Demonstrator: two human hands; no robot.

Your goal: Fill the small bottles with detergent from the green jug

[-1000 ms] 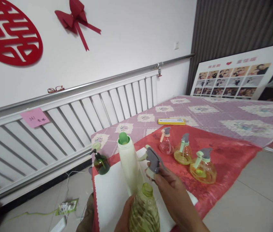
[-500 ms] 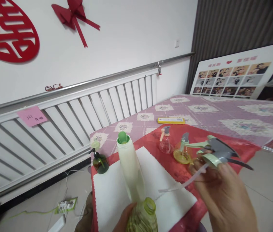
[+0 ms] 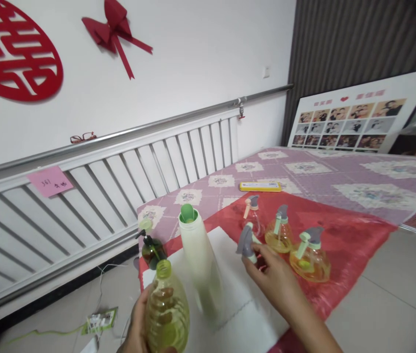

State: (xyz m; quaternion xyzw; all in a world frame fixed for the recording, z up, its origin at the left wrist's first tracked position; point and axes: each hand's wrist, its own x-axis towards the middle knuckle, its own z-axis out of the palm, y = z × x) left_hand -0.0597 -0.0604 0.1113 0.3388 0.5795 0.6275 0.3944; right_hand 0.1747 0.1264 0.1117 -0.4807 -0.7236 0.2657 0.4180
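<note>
My left hand (image 3: 136, 326) grips an uncapped yellow-green plastic bottle (image 3: 166, 311) at the lower centre, held upright over the table's near edge. My right hand (image 3: 272, 279) pinches a grey and green spray trigger head (image 3: 247, 242) above the white cloth (image 3: 230, 299), just in front of the spray bottles. A tall white bottle (image 3: 197, 260) with an open green cap stands between the two hands.
Three small spray bottles (image 3: 279, 233) with yellow or clear liquid stand on the red cloth (image 3: 344, 235). A dark green pump bottle (image 3: 151, 249) sits at the table's left corner. A yellow flat box (image 3: 260, 186) lies farther back. A white radiator cover (image 3: 93, 191) runs along the wall.
My right hand swung the trigger head out to the right with its tube trailing, then brought it back down near the spray bottles. My left hand moved the yellow-green bottle leftward.
</note>
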